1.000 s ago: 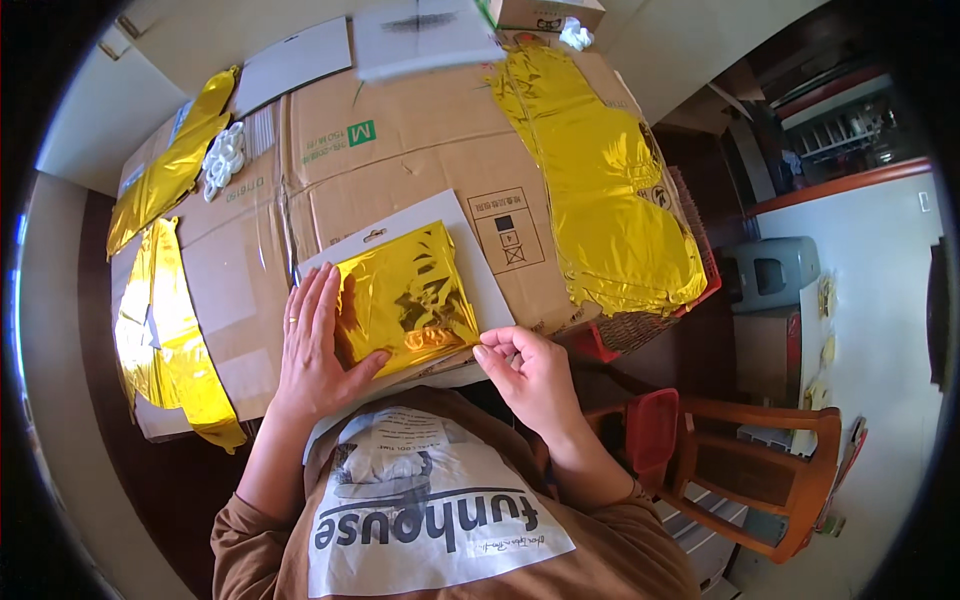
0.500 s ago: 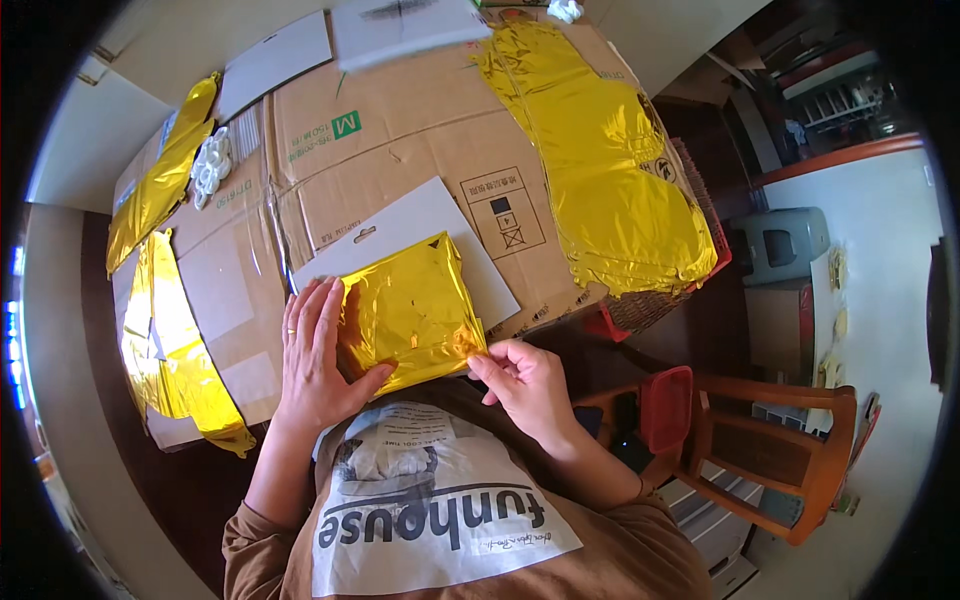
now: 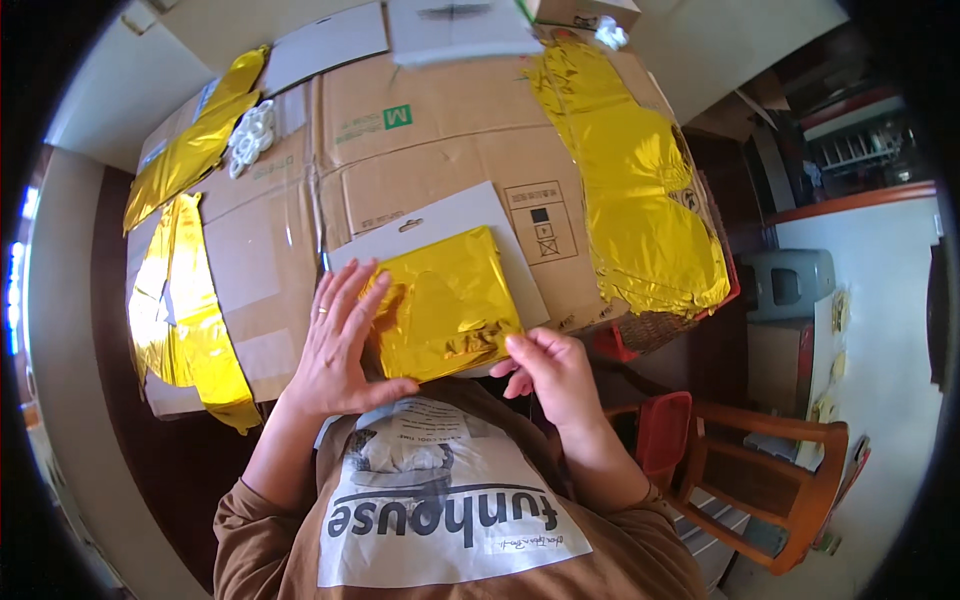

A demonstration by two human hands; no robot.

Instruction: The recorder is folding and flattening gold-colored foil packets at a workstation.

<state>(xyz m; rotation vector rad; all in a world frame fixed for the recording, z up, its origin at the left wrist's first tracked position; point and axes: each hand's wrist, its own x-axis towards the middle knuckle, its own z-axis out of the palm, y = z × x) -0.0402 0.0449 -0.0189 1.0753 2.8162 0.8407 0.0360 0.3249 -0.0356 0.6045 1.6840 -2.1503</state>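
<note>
A flat rectangular panel wrapped in shiny gold foil (image 3: 450, 300) lies at the cardboard's near edge, partly over a white card with a hanging slot (image 3: 408, 234). My left hand (image 3: 340, 345) rests along the panel's left side, fingers stretched and apart, thumb by its lower edge. At the lower right corner my right hand (image 3: 555, 375) pinches the foil between thumb and forefinger, its other fingers curled beneath. Small wrinkles show in the foil near that corner, while the upper part is fairly smooth. The panel's underside is hidden.
A flattened cardboard box (image 3: 420, 160) covers the work surface. Loose gold foil sheets lie at right (image 3: 640, 190) and left (image 3: 190, 310). A white plastic chain-like piece (image 3: 251, 138) sits at far left. A wooden chair (image 3: 760, 480) and red bin (image 3: 664, 432) stand at right.
The view has shifted, so the scene sits further right. Foil at the panel's upper corner and surface looks flatter. My right hand has tilted upward at the lower right corner; left fingers have spread.
</note>
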